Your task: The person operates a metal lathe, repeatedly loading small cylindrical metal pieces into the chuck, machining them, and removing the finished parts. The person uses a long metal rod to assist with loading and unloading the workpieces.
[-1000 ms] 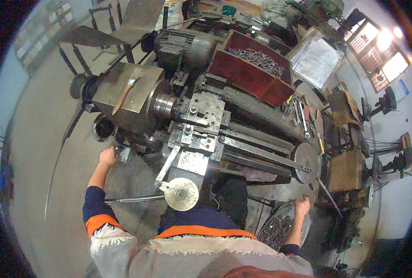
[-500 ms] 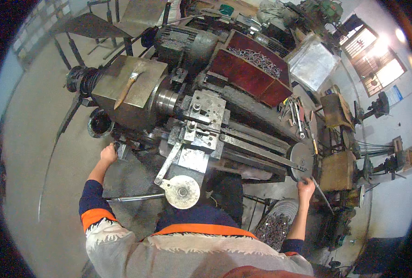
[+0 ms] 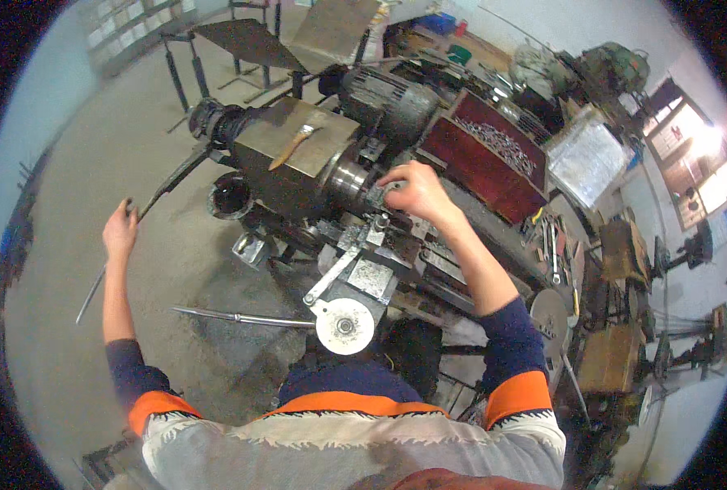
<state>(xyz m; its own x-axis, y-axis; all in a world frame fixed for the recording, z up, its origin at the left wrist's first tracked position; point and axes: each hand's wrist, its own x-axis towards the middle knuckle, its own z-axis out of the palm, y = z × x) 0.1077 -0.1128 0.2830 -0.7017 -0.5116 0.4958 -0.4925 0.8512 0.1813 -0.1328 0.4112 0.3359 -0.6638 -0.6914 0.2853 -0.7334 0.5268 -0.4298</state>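
My left hand is closed round a long metal lever that runs up to the rear end of the lathe's headstock. Over the tool post, just right of the shiny round chuck, my right hand has its fingers curled together. What lies in those fingers, if anything, is too small to make out. Below it are the cross slide and its pale round handwheel, with a long bar handle pointing left. A paintbrush lies on the headstock cover.
Behind the lathe stands a dark red box of small metal parts, with a motor to its left. Wrenches lie at the right, above another handwheel. Metal stands are at the far left.
My right hand has left the right-hand wheel and come to the chuck. My left hand has moved from below the headstock out left onto the lever. The view has shifted.
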